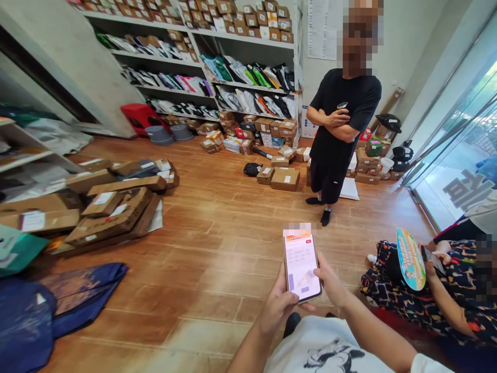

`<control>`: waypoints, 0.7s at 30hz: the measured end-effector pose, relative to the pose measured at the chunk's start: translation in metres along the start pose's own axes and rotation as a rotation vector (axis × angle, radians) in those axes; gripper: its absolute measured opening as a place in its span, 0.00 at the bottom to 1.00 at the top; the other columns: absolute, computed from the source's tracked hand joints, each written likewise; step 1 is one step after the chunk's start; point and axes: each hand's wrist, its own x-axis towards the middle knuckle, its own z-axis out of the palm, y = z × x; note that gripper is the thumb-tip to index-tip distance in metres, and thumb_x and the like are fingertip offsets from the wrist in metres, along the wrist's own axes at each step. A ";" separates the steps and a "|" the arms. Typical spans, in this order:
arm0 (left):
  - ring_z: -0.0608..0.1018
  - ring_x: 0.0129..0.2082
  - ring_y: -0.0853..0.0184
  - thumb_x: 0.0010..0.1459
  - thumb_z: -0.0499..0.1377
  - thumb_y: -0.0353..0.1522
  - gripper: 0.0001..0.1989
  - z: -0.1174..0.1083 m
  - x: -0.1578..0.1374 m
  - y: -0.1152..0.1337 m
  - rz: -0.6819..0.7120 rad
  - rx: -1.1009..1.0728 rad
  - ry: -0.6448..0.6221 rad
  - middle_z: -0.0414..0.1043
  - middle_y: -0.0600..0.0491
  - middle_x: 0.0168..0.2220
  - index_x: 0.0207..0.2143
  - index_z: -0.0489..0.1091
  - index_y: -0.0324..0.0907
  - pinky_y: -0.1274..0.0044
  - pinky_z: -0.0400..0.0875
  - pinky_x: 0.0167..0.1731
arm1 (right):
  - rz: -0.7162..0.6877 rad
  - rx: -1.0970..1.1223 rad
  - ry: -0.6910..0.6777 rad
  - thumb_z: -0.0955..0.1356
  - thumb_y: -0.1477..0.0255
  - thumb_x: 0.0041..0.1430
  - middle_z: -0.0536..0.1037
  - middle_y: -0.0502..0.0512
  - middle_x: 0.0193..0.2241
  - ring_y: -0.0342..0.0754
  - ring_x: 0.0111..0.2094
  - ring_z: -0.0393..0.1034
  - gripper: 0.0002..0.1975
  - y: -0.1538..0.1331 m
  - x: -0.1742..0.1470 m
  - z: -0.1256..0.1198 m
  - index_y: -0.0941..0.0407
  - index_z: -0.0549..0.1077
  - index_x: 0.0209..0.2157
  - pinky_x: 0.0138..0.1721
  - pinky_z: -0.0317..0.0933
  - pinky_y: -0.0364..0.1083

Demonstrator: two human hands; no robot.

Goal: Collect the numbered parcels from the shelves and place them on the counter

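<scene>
First, at left, cardboard parcels (116, 207) lie piled on the wood floor (209, 207). Centrally, the left hand (277, 303) grasps a lit smartphone (302, 267), screen up, above the white shirt (297, 349); the right hand (332, 284) touches its right edge, fingers partly hidden, so whether it grips cannot be told. Further right: a standing person (333, 145), arms folded, then a round fan (411, 259) beside a seated person (458, 272).
</scene>
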 end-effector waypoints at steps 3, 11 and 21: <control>0.81 0.45 0.52 0.47 0.63 0.25 0.57 0.001 0.005 0.007 -0.021 0.023 0.046 0.73 0.45 0.59 0.73 0.37 0.56 0.73 0.81 0.26 | 0.030 -0.008 0.021 0.71 0.64 0.49 0.82 0.53 0.43 0.55 0.45 0.73 0.24 -0.004 0.005 0.000 0.51 0.74 0.49 0.48 0.66 0.53; 0.80 0.41 0.56 0.47 0.62 0.28 0.43 -0.001 0.015 0.009 0.013 0.020 0.063 0.75 0.45 0.55 0.67 0.56 0.48 0.71 0.82 0.25 | 0.011 -0.060 -0.021 0.70 0.69 0.47 0.81 0.52 0.45 0.53 0.46 0.72 0.27 -0.015 0.014 -0.004 0.51 0.73 0.52 0.48 0.67 0.52; 0.82 0.40 0.52 0.53 0.67 0.40 0.42 0.026 0.035 0.020 0.038 0.031 0.098 0.76 0.42 0.53 0.67 0.55 0.48 0.72 0.80 0.20 | -0.034 -0.066 -0.027 0.70 0.69 0.48 0.81 0.54 0.47 0.55 0.48 0.72 0.26 -0.024 0.025 -0.020 0.52 0.73 0.52 0.50 0.67 0.54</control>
